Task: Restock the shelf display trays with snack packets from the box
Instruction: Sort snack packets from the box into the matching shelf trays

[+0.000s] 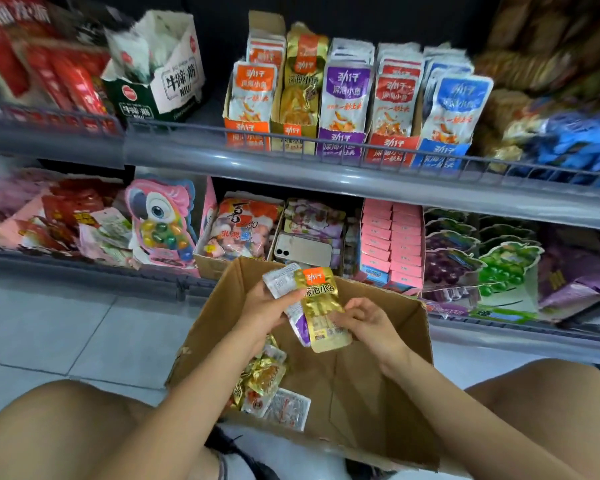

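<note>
A person crouches before a shop shelf [291, 168], both hands over an open cardboard box [378, 393]. The left hand [267, 306] is closed round a small stack of packets [321, 306], gold one on top, a purple one and a white back showing beneath; how many it holds cannot be counted. The right hand [371, 323], fingers half curled, pinches the stack's lower edge. More packets [271, 386] lie in the box's left corner, partly hidden by the left forearm. On the upper shelf stand five display trays [347, 140]: orange, gold, purple, red, blue. A phone [303, 249] rests on lower-shelf stock. Goods at both frame edges are blurred beyond reading.
</note>
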`<state>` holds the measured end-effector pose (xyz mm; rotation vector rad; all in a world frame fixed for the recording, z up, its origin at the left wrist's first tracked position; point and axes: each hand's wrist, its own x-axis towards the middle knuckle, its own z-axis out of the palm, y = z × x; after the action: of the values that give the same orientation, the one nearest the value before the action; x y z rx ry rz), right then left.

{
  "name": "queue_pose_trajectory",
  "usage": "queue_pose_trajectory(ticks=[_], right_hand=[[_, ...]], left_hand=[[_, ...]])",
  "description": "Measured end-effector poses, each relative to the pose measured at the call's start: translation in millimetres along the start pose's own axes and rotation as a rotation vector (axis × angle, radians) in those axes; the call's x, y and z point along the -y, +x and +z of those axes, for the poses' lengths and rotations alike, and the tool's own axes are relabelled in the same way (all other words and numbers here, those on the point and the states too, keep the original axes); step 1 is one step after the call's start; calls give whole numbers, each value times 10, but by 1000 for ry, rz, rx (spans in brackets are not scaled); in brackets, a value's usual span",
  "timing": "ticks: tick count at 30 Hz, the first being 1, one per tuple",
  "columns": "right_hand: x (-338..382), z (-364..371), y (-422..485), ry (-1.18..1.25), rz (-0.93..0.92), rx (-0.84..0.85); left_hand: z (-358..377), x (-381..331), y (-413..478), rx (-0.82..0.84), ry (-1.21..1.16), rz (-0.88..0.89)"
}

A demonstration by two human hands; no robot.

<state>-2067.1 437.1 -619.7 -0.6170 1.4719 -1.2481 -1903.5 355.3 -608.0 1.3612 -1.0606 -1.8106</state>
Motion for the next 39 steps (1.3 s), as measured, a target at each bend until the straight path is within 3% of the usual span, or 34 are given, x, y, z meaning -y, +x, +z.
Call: queue_pose_trajectory(ticks=[6, 12, 16, 18, 21, 24, 28, 32, 34, 36, 39], right_hand=[[472, 89, -130, -28, -49, 123], [821, 261, -89, 299, -44, 38], [1012, 470, -96, 361, -38, 112], [1107, 551, -71, 337, -92, 113], [1290, 602, -33, 227, -143, 35], [1452, 633, -9, 88, -198, 49], [1589, 750, 12, 142, -172, 203], [1714, 794, 100, 109, -220, 133], [1773, 821, 127, 70, -238, 134], [1832, 874, 132, 55, -232, 174], [1909, 930, 92, 112, -174, 244]], left_hand=[[103, -359, -229, 132, -86, 48], [98, -831, -337, 61, -478, 109], [106, -960, -398, 8, -417, 112], [93, -1018, -453, 83, -411, 133], [-13, -1145, -476, 227, -284, 146], [-139, -1314, -446, 267, -104, 131], [-170, -1491, -436, 151, 142, 249], [-195, -1632, -422, -19, 430, 510], [-176, -1708, -476, 43, 619, 619], [-113, -1765, -543, 188, 739, 567], [-52, -1856, -584, 266, 651, 391]])
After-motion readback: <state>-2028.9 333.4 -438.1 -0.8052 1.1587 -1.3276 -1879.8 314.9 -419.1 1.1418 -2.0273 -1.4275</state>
